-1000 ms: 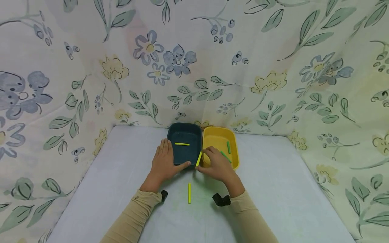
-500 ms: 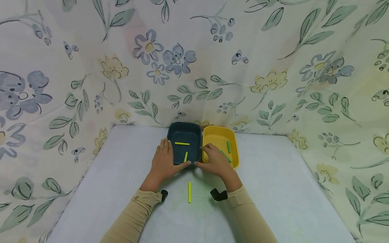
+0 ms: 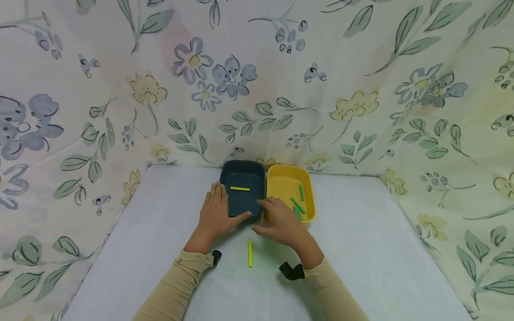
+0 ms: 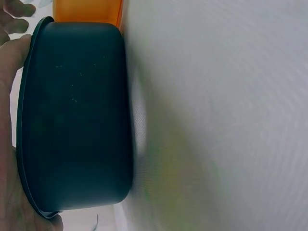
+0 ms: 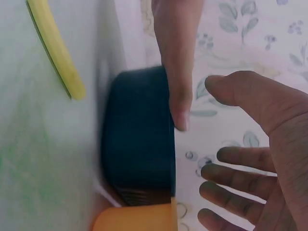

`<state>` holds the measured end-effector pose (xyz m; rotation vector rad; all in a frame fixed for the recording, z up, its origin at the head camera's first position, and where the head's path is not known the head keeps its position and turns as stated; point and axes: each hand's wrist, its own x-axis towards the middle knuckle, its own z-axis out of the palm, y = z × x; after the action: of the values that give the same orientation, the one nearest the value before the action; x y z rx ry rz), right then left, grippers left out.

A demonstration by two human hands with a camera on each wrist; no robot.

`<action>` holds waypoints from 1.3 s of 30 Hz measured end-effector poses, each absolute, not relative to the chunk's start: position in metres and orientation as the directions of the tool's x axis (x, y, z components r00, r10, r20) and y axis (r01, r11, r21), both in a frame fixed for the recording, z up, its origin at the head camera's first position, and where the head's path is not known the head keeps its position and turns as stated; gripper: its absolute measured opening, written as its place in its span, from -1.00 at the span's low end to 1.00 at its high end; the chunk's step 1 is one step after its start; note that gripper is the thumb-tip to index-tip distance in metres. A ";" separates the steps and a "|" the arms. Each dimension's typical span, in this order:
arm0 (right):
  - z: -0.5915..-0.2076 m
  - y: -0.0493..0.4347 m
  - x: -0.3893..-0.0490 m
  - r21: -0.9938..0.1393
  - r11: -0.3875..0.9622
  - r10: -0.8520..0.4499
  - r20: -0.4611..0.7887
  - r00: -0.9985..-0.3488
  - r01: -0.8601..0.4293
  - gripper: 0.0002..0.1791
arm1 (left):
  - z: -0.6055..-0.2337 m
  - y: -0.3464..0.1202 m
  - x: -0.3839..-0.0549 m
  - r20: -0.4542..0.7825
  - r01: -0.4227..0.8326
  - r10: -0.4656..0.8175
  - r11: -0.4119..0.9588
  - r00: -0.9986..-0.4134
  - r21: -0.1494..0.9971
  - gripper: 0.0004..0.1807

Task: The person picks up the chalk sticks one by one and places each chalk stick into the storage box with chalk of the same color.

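Note:
My left hand (image 3: 214,211) rests against the dark blue box (image 3: 243,168), fingers straight along its left side and thumb at the front rim. In the left wrist view the thumb (image 4: 17,53) touches the rim. Inside the box lies one yellow stick (image 3: 240,189); a small yellow bit shows beside my left fingers, mostly hidden. My right hand (image 3: 284,221) hovers before the boxes with nothing in it, fingers and thumb apart in the right wrist view. Another yellow stick (image 3: 250,253) lies on the table in front of the blue box.
A yellow box (image 3: 281,173) stands right of the blue one, holding several green sticks (image 3: 298,205). White cloth (image 3: 353,232) covers the table. Behind it hangs a floral curtain (image 3: 257,67).
My right hand let go of a yellow stick into the blue box, then drew back toward the table stick. That dropped stick is now mostly out of sight. The left hand stayed put.

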<state>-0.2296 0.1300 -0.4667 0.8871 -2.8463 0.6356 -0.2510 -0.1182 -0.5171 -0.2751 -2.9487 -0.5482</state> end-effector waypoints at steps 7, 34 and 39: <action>-0.471 0.130 -0.215 -0.382 0.694 -0.587 0.190 -0.787 -0.610 -0.27 | -0.514 -0.119 -0.249 0.167 0.202 0.150 0.911 -0.974 0.360 0.49; -0.510 0.116 -0.198 -0.320 0.754 -0.627 -0.094 -0.773 -0.573 -0.05 | -0.518 -0.119 -0.250 0.166 0.197 0.145 0.912 -0.975 0.359 0.50; -0.508 0.114 -0.196 -0.297 0.758 -0.632 -0.114 -0.767 -0.581 -0.09 | -0.516 -0.118 -0.251 0.169 0.199 0.147 0.913 -0.975 0.356 0.51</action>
<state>-0.1964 0.1139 -0.5077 1.0956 -3.1387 0.4139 -0.2508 -0.1183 -0.5164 -0.2665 -2.9363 -0.5688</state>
